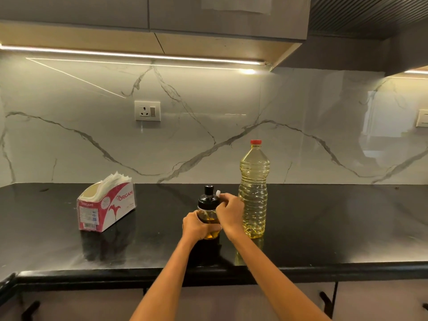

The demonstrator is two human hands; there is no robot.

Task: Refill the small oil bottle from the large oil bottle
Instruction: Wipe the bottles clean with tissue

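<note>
Head view: both hands on the small oil bottle (209,212) at the middle of the black surface (324,228).

Left hand (196,224) wraps its grip around the glass body, fingers curled tight across the front, where a little amber oil shows low in the bottle. Right hand (229,213) has its grip closed at the black cap (208,198), fingers pinching near a small white tab at the cap's right side. Just to the right, the large oil bottle (254,191) stands upright with its red cap (256,142) on, mostly full of pale yellow oil. Well to the left sits an opened tissue box (106,206), pink and white.
</note>
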